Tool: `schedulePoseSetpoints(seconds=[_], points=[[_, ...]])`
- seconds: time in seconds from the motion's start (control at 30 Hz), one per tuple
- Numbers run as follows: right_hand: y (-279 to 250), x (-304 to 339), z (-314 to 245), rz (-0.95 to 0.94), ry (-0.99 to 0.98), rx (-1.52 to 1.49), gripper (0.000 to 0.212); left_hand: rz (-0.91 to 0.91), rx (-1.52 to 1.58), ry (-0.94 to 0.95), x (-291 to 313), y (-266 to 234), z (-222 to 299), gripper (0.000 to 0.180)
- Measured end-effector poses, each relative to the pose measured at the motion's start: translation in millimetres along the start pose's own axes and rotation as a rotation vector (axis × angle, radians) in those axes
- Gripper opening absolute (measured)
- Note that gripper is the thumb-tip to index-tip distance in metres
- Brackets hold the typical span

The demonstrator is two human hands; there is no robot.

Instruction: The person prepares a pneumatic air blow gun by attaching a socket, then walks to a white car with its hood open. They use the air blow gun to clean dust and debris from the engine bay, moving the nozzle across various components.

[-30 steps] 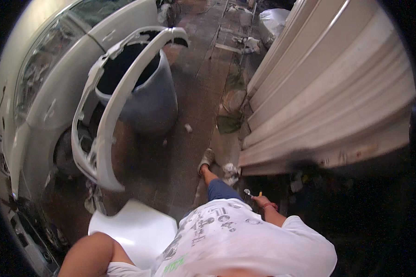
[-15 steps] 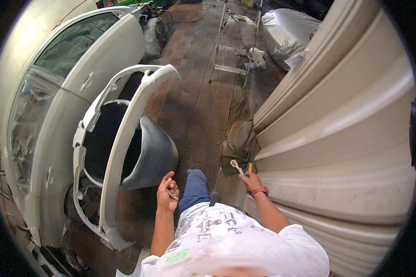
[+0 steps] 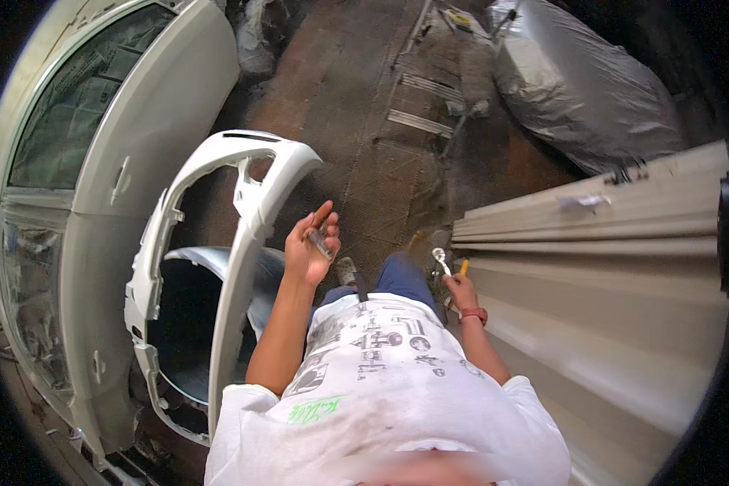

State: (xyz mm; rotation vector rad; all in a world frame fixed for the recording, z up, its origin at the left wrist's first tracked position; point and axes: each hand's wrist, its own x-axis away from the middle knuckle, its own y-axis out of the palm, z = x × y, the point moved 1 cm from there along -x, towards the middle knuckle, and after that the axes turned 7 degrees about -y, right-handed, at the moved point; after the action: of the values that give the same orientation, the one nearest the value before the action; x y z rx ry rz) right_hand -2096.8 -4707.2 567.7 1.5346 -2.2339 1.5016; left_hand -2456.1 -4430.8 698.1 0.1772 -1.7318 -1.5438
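My left hand (image 3: 309, 247) is raised in front of me beside the white bumper cover (image 3: 247, 215). Its fingers curl around a small grey metal piece (image 3: 321, 245), whose exact kind I cannot make out. On the right, my right hand (image 3: 462, 292) grips a ratchet wrench (image 3: 441, 257), with the shiny round head pointing away from me. A slim yellow-orange tool handle (image 3: 464, 267) sticks up from the same fist; the rest of it is hidden. The bumper cover stands on end to my left, touching neither hand.
A white car (image 3: 97, 186) with masked windows stands at far left. Behind the bumper lies a large grey curved drum-like part (image 3: 271, 279). Pale folded sheeting (image 3: 559, 275) runs along my right. Ahead are a stepladder (image 3: 421, 121) and a silver-covered vehicle (image 3: 579, 89).
My view has turned and I have stepped forward. The left hand has risen, palm turned more upward, still with the metal piece. The right hand keeps the ratchet and yellow-handled tool.
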Motion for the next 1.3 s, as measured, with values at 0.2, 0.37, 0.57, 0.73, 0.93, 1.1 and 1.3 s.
schedulePoseSetpoints(seconds=[0.2,0.37,0.57,0.73,0.93,1.1,1.3], points=[[-40,-147,-104,0.102,-0.111,-0.02,0.054,-0.138,0.029,0.0,-140,84,97,0.054],[-79,-299,-232,-0.057,-0.18,-0.119,0.054,-0.11,0.111,0.005,-259,101,156,0.059],[-124,-454,-408,-0.2,-0.338,-0.285,0.05,-0.033,0.19,0.05,-371,140,222,0.059],[-140,-568,-528,-0.312,-0.451,-0.342,0.044,-0.087,0.209,0.143,-448,181,292,0.057],[-125,-713,-639,-0.252,-0.519,-0.349,0.047,0.149,0.159,0.122,-570,200,411,0.05],[-117,-834,-739,-0.189,-0.403,-0.339,0.052,0.275,0.069,0.114,-688,242,550,0.046],[-151,-949,-815,0.023,-0.296,-0.546,0.044,0.247,-0.154,0.133,-830,331,704,0.039]])
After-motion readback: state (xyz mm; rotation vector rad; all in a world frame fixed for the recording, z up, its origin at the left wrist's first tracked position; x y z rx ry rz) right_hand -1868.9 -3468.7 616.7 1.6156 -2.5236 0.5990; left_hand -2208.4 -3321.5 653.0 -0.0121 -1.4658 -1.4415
